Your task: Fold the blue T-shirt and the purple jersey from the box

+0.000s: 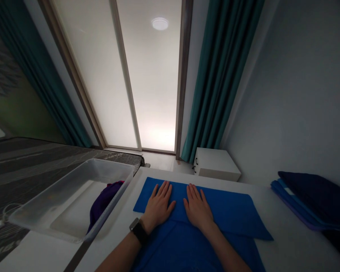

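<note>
A bright blue cloth (232, 211) lies spread on a white table (286, 241), with a folded band across its far part. My left hand (158, 206) rests flat on the cloth, fingers stretched out and together, a dark watch on its wrist. My right hand (198, 207) lies flat beside it, a little apart, fingers also extended. Both palms press down on the fold's middle. Neither hand holds anything.
A clear plastic bin (70, 196) sits at the left with a purple cloth (104, 200) in it. Folded dark blue cloths (314, 204) are stacked at the right. A white cabinet (215, 164), teal curtains (218, 75) and a frosted window stand beyond the table; a dark mattress (22, 162) lies left.
</note>
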`<control>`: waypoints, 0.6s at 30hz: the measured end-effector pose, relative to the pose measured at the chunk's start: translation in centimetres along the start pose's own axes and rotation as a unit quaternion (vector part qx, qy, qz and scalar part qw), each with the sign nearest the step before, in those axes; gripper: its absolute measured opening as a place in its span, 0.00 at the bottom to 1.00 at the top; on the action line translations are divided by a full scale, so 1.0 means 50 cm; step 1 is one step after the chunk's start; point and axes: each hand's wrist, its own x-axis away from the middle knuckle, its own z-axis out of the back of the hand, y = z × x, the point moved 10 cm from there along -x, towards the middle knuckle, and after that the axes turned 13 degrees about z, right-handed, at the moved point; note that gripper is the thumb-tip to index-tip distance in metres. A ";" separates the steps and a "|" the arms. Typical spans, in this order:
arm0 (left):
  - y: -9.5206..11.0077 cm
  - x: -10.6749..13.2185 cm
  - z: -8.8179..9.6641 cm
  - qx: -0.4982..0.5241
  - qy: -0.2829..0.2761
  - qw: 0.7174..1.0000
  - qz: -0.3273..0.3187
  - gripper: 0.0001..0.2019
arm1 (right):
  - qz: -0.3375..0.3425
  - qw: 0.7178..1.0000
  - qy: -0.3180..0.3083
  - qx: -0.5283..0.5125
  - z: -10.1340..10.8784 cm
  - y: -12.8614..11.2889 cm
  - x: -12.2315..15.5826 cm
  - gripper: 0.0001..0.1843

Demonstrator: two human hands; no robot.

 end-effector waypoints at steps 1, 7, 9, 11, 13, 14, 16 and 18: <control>-0.002 0.000 -0.010 0.003 -0.009 1.000 0.005 0.31 | -0.001 1.000 0.000 -0.002 -0.001 0.000 0.000 0.35; -0.014 -0.003 -0.028 0.006 -0.010 1.000 0.009 0.31 | -0.005 1.000 0.001 -0.017 -0.001 0.010 0.000 0.35; -0.014 -0.005 -0.027 0.008 -0.008 1.000 0.006 0.31 | -0.015 1.000 -0.001 -0.021 0.004 0.027 0.006 0.37; -0.014 -0.006 -0.026 0.008 -0.010 1.000 0.008 0.31 | -0.031 0.999 -0.005 -0.022 0.011 0.055 0.019 0.37; -0.015 -0.008 -0.028 0.007 -0.014 1.000 0.010 0.31 | -0.049 0.999 -0.006 -0.014 0.017 0.095 0.039 0.37; -0.016 -0.009 -0.029 0.007 -0.016 1.000 0.011 0.31 | -0.058 0.998 -0.007 -0.008 0.019 0.118 0.051 0.37; -0.017 -0.010 -0.030 0.007 -0.018 1.000 0.012 0.31 | -0.078 0.997 -0.005 0.006 0.023 0.169 0.079 0.38; -0.018 -0.010 -0.032 0.010 -0.017 1.000 0.011 0.32 | -0.097 0.995 0.002 0.021 0.027 0.222 0.109 0.38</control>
